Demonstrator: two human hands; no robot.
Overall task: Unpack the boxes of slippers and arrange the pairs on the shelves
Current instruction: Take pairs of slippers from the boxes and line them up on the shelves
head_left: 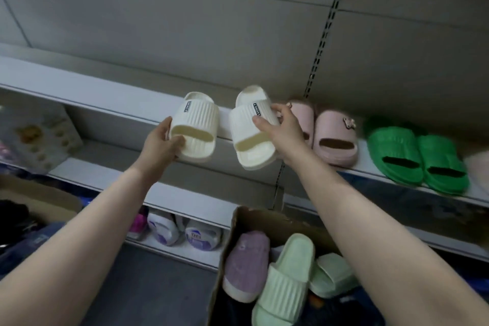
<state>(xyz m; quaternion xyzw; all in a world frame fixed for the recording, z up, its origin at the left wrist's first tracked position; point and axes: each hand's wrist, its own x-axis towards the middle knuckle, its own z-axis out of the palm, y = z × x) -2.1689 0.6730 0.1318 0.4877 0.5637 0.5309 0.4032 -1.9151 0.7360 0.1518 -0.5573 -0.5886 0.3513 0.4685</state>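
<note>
My left hand (161,144) is curled round one white slipper (194,124), thumb at the toe hole. My right hand (280,130) grips the other white slipper (248,137) by its strap. The two slippers are side by side, a little apart, at the front edge of the shelf (79,82); I cannot tell if they touch it. At 3 o'clock from them stand a pink pair (334,137), then a green pair (412,159). At 6 o'clock a box (264,219) holds light green slippers (287,280) and a purple slipper (247,262).

View: one head-worn wide-angle camera.
Facing: forward and down, onto the shelf (119,98) and its back panel (185,21).
Nearness: close to the shelf front; the cardboard box (264,222) sits just below, at the bottom edge.
</note>
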